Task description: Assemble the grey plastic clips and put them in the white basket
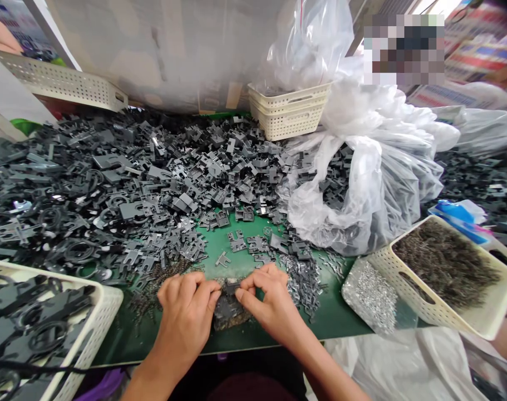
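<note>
My left hand (186,309) is closed at the left side of a small dark block (230,313) near the table's front edge. Its thumb and forefinger are pressed together, and whatever lies between them is hidden. From the right, my right hand (270,298) pinches a dark grey plastic part (231,286) on top of the block. Just beyond my hands lie a few loose flat dark grey plastic pieces (236,240). Tiny brown springs (165,278) are scattered by my left hand, and small shiny metal pieces (303,278) are heaped by my right.
A large heap of dark plastic parts (153,178) covers the back of the green table (220,223). Cream baskets stand at left (111,295), back (295,117) and right (466,323); the right one holds brown springs. Beside it are a bag of metal bits (374,295) and clear plastic bags (387,178).
</note>
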A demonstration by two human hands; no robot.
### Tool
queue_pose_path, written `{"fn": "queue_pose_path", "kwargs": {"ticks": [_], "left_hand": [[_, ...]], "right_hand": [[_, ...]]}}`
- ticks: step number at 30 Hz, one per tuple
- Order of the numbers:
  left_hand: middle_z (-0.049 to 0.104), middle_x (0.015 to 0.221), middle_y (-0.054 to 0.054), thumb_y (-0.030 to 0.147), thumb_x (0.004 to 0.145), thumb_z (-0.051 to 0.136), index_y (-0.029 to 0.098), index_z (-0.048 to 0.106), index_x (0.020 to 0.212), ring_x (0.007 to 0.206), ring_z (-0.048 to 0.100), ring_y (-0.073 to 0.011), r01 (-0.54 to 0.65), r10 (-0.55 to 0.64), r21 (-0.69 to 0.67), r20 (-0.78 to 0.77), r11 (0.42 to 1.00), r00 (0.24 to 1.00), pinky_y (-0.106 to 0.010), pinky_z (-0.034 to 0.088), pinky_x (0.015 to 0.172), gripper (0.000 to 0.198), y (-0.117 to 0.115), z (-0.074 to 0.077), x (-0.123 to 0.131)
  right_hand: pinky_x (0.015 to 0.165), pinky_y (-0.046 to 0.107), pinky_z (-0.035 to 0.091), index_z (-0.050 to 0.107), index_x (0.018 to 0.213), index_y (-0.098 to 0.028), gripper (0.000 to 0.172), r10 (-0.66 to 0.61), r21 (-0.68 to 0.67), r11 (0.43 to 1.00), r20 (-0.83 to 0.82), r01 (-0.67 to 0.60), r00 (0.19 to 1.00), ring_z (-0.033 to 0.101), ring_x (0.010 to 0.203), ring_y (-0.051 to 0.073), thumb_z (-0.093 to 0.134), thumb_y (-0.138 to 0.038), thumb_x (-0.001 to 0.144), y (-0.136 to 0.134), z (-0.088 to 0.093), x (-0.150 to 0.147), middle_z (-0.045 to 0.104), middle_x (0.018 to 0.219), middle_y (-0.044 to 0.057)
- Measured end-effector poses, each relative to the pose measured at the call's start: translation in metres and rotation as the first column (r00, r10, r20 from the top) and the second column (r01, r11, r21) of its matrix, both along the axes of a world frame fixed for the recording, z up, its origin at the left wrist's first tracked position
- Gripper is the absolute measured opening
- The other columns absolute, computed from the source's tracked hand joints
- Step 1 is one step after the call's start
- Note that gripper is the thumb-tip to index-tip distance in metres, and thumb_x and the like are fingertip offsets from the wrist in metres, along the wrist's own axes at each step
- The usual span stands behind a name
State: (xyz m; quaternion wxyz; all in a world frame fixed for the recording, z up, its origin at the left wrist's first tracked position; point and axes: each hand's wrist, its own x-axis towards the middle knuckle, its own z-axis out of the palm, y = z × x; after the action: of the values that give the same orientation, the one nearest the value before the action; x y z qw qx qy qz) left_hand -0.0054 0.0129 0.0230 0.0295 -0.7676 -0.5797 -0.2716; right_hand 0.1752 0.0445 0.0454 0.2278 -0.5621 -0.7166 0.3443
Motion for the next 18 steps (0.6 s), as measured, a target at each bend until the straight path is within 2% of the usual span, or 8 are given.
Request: {"fn": "queue_pose_path", "kwargs": {"ticks": [5,7,9,12,15,18], "left_hand": [[0.059,0.090,-0.005,0.022,0.090,0.051,0.023,0.065,0.091,0.088,0.049,-0.0233,0.016,-0.019,0.048,0.053,0.999,0.998,-0.043,0.032,0.092,0.014,-0.006,-0.001,-0.002],[0.060,0.099,-0.006,0.025,0.090,0.052,0.023,0.063,0.103,0.095,0.051,-0.0234,0.056,-0.056,0.001,0.088,0.998,0.995,-0.042,0.033,0.092,0.017,-0.011,-0.005,-0.005],[0.060,0.111,-0.009,0.031,0.089,0.054,0.020,0.056,0.116,0.103,0.052,-0.0247,0.090,-0.084,-0.055,0.104,0.994,0.991,-0.042,0.034,0.094,0.030,-0.018,-0.013,-0.008],[0.061,0.117,-0.011,0.038,0.086,0.056,0.015,0.047,0.127,0.110,0.052,-0.0262,0.093,-0.085,-0.095,0.081,0.991,0.993,-0.043,0.032,0.098,0.048,-0.026,-0.027,-0.009],[0.066,0.107,-0.008,0.037,0.087,0.055,0.018,0.046,0.128,0.101,0.057,-0.0241,0.069,-0.060,-0.112,0.083,0.991,0.995,-0.043,0.034,0.097,0.046,-0.031,-0.038,-0.007],[0.069,0.100,-0.005,0.037,0.088,0.054,0.019,0.045,0.129,0.095,0.060,-0.0227,0.058,-0.046,-0.108,0.113,0.992,0.993,-0.042,0.036,0.096,0.045,-0.032,-0.041,-0.005]], "right_hand": [[0.077,0.034,0.032,0.061,0.063,-0.019,0.021,-0.056,-0.239,0.971,-0.172,0.014,0.984,0.049,0.081,0.020,0.061,-0.032,0.080,0.001,-0.010,0.004,0.058,0.071,0.002],[0.078,0.034,0.034,0.063,0.064,-0.019,0.022,-0.093,-0.326,0.945,-0.238,0.011,0.967,0.050,0.082,0.021,0.061,-0.035,0.079,-0.001,-0.013,0.007,0.058,0.073,0.003],[0.078,0.035,0.035,0.063,0.064,-0.019,0.023,-0.106,-0.363,0.932,-0.257,0.006,0.961,0.050,0.083,0.022,0.061,-0.037,0.078,-0.004,-0.015,0.012,0.057,0.074,0.003],[0.078,0.036,0.034,0.064,0.065,-0.019,0.023,-0.068,-0.338,0.941,-0.212,-0.008,0.975,0.050,0.082,0.022,0.060,-0.036,0.081,-0.010,-0.016,0.016,0.059,0.074,0.003],[0.080,0.037,0.030,0.064,0.065,-0.020,0.021,0.002,-0.245,0.969,-0.094,-0.025,0.996,0.050,0.081,0.020,0.061,-0.031,0.083,-0.014,-0.015,0.016,0.060,0.070,0.001],[0.080,0.036,0.027,0.062,0.065,-0.020,0.018,0.069,-0.147,0.987,0.029,-0.064,0.997,0.050,0.080,0.018,0.062,-0.024,0.082,-0.013,-0.011,0.011,0.059,0.065,-0.002]]}}
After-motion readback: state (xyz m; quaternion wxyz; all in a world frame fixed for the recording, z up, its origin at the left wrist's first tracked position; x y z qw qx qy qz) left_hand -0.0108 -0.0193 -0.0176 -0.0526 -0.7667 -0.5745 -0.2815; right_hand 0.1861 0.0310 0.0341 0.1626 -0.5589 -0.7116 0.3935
